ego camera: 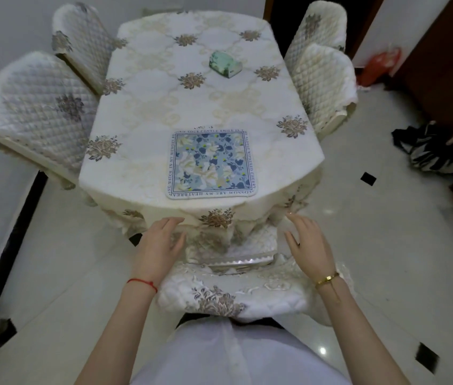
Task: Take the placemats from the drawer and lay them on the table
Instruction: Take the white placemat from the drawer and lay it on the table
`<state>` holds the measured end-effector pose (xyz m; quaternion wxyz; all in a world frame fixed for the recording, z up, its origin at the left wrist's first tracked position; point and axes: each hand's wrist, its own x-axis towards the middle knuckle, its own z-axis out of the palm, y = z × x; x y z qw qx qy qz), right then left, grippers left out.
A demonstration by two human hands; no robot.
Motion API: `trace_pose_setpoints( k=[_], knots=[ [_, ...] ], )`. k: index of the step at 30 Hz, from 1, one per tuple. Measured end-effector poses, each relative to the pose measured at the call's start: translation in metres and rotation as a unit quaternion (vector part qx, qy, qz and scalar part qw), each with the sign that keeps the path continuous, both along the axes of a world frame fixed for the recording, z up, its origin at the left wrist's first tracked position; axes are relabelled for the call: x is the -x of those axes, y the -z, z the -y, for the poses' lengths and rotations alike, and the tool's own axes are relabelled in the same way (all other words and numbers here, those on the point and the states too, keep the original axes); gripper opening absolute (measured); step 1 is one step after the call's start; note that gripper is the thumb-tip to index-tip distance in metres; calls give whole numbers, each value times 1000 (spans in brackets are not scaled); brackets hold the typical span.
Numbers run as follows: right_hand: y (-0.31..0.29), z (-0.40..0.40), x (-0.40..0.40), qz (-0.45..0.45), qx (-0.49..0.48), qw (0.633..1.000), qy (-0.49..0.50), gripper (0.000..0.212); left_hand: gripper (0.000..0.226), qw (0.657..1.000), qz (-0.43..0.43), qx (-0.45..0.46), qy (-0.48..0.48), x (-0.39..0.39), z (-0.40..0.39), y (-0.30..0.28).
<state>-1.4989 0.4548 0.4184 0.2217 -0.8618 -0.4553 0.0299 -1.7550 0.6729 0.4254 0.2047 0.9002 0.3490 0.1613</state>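
Observation:
A square blue floral placemat (211,163) with a lettered white border lies flat near the front edge of the table (147,87), which is covered by a white embroidered cloth. My left hand (161,247) hovers below the table's front edge, fingers apart and empty, a red string at the wrist. Level with it on the other side, my right hand (309,241) is open too, with a gold bracelet, close to the hanging cloth. Neither hand touches the placemat. No drawer shows.
A chair (247,293) with a white quilted cover stands between me and the table. Two covered chairs (42,107) flank the left side, two more (322,79) the right. A green tissue holder (225,63) sits mid-table. A black-and-white bag (430,151) lies on the floor at right.

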Motion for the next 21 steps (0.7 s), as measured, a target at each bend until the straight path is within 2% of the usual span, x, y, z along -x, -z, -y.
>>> trace_pose_setpoints(
  k=[3, 12, 15, 18, 21],
  knots=[
    [-8, 28, 15, 14, -15, 1000, 22, 32, 33, 1000, 0, 10, 28, 6, 11, -7],
    [-16, 107, 124, -2, -18, 984, 180, 35, 28, 987, -19, 1, 163, 33, 42, -19],
    [-19, 139, 173, -8, -25, 971, 238, 35, 27, 975, -42, -1, 217, 41, 57, -20],
    [-21, 173, 217, -16, -25, 954, 299, 35, 36, 957, -36, -2, 288, 44, 79, -24],
    [-23, 211, 253, -18, -25, 936, 350, 34, 27, 942, -15, 6, 336, 46, 110, -29]
  ],
)
